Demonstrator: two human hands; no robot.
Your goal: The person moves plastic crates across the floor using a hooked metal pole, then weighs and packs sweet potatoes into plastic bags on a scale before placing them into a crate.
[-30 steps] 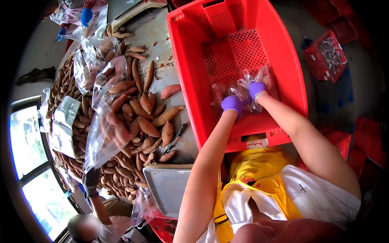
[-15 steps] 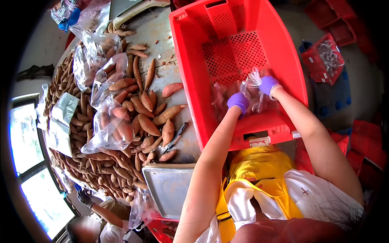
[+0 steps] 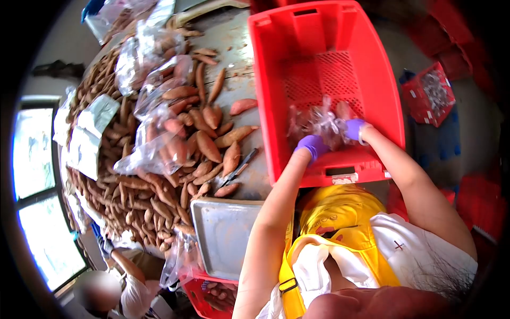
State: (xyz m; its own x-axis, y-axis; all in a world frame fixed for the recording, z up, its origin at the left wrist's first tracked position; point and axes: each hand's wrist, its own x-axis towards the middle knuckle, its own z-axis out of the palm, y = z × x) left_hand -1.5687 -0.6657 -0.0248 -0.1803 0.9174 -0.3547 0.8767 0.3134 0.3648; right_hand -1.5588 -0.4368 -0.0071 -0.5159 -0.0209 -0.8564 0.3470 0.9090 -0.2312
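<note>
Daylight is let in by a window (image 3: 37, 149) at the left, and a grey table (image 3: 237, 72) is largely covered by a heap of sweet potatoes (image 3: 149, 212). Beside the table, a large red crate (image 3: 366, 53) is set right in front of the body, probably so that its floor can be reached by both arms; what it is rested on cannot be made out. Filled clear bags (image 3: 325, 121) are gathered towards its near end, with reddish contents showing through and loose plastic turned upward, which seems to offer something to be grasped. They are flanked by two purple-gloved hands, set apart: the left hand (image 3: 313, 147) is placed at the near left, the right hand (image 3: 354, 129) at the right side, likely so that the bags can be steadied from both sides. Whether the fingers are closed on the plastic cannot be told, as they are hidden or blurred. On the heap, bulging bags (image 3: 159, 141) are laid with sweet potatoes inside. Beyond the grey tray (image 3: 226, 234), brownish roots are held in a lower red crate (image 3: 194, 297); at the far right, crumpled plastic is contained in a red basket (image 3: 411, 98).
</note>
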